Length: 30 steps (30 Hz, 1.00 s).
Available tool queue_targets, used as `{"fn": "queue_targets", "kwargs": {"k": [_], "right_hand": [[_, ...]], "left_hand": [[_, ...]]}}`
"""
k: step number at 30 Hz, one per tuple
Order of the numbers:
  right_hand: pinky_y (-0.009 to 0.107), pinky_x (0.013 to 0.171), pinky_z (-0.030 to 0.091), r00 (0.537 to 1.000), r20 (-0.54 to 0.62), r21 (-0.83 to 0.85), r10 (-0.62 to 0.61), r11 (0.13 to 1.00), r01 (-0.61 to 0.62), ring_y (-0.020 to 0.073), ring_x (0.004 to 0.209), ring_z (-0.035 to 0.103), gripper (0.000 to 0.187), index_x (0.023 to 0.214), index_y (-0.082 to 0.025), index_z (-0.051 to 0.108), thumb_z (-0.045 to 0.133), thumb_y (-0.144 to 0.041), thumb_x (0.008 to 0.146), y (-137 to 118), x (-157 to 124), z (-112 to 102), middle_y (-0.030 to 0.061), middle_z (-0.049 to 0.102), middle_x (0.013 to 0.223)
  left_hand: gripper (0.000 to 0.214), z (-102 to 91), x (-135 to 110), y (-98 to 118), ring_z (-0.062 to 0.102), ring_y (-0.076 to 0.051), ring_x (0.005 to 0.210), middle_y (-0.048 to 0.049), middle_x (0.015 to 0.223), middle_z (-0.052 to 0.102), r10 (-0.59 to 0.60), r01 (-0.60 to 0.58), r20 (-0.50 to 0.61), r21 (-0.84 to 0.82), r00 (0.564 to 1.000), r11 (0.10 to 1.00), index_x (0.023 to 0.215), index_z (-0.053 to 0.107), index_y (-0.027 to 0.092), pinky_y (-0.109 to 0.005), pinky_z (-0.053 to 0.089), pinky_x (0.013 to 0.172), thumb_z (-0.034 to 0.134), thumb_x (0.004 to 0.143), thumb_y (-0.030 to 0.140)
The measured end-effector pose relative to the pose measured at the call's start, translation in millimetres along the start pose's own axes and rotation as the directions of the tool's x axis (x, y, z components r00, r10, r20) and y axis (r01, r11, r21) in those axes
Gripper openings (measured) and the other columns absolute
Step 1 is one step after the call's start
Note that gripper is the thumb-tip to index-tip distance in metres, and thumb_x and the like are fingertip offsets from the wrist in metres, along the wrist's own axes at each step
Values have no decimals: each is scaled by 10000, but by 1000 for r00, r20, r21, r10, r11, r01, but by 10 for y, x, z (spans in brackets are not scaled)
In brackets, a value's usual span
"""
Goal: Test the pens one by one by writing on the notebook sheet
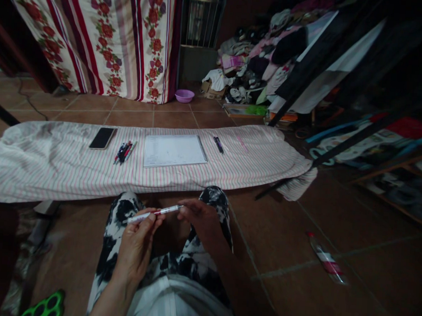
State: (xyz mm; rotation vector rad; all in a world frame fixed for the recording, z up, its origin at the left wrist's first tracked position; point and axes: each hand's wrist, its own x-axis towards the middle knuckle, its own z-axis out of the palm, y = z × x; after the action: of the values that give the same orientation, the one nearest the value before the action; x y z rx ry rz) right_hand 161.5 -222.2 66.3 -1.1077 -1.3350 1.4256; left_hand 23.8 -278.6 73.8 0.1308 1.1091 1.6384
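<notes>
The left hand (137,246) pinches a white pen (155,212) above the lap. The right hand (197,216), at 3 o'clock of it, pinches the pen's end. A notebook (174,150) lies at 12 o'clock.

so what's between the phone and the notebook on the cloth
A small bunch of pens lies on the striped cloth between the phone and the notebook, as the head view shows.

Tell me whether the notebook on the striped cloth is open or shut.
Open: the notebook lies flat, a white ruled page up, spiral at right.
</notes>
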Motion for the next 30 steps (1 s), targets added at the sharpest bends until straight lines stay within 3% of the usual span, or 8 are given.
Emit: {"fn": "queue_targets", "kwargs": {"k": [19,30], "right_hand": [[220,523,464,1000,13,-2,-5,1000,5,120,564,605,182,861,-186,663,610,-307,735,25,11,-2,1,671,619],[214,528,461,1000,-4,-5,-2,1000,2,105,546,587,145,832,-181,661,609,-284,745,-7,-7,5,-8,663,600]], "left_hand": [[269,-13,15,-24,666,-119,697,-15,727,692,9,-8,10,-26,1000,1000,722,685,130,-164,550,684,823,498,185],[258,-20,2,-7,666,-117,703,-16,742,692,11,-10,14,-6,1000,1000,734,681,123,-160,546,692,812,520,182]]}}
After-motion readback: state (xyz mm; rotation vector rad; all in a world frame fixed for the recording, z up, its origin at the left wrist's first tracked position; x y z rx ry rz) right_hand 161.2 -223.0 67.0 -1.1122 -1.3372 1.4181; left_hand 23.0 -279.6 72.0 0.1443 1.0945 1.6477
